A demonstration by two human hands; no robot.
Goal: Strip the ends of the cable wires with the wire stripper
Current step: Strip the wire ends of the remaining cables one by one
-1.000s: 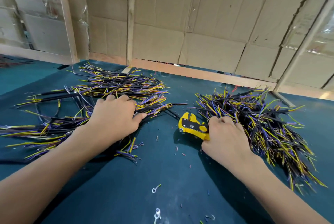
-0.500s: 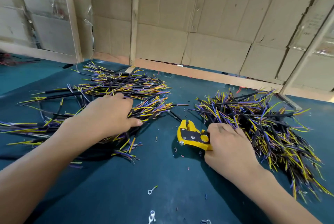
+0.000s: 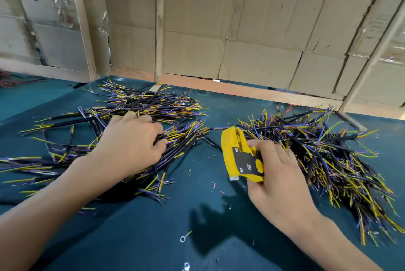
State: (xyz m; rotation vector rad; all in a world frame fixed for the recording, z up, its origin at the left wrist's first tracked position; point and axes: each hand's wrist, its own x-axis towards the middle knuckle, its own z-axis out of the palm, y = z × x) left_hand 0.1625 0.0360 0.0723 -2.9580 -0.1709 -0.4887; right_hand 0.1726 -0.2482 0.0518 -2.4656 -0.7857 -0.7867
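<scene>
Cardboard-panelled wall (image 3: pixel 252 29) with wooden battens behind, dark teal counter (image 3: pixel 197 216) in front, littered with small insulation offcuts and a couple of ring terminals (image 3: pixel 183 238). Two heaps of cables: left pile (image 3: pixel 142 106) of black-jacketed leads with yellow/purple cores, right pile (image 3: pixel 317 150) more tangled, cores splayed everywhere. Left hand (image 3: pixel 131 146) is down on the left pile, fingers curled into the bundle; looks like it's pinching one or a few leads, can't tell how many. Right hand (image 3: pixel 274 174) has its grip clamped round the yellow wire stripper (image 3: pixel 238 157), held off the counter between the piles, head pointing away and up, nothing in the mouth yet. Judgement: step in hand is picking the next cable, no strip underway. Risks: left hand drags several leads out at once since they're interlocked, so the pile spreads or a neighbour snags in the stripper mouth. Cores are thin and fanned, so feeding more than one conductor or going in at an angle could nick strands or give uneven strip length. Can't tell from here which pile is done, so mixing the two is a real risk if a lead gets dropped in the middle. Loose offcuts and terminals under the forearms could get swept into the piles.
</scene>
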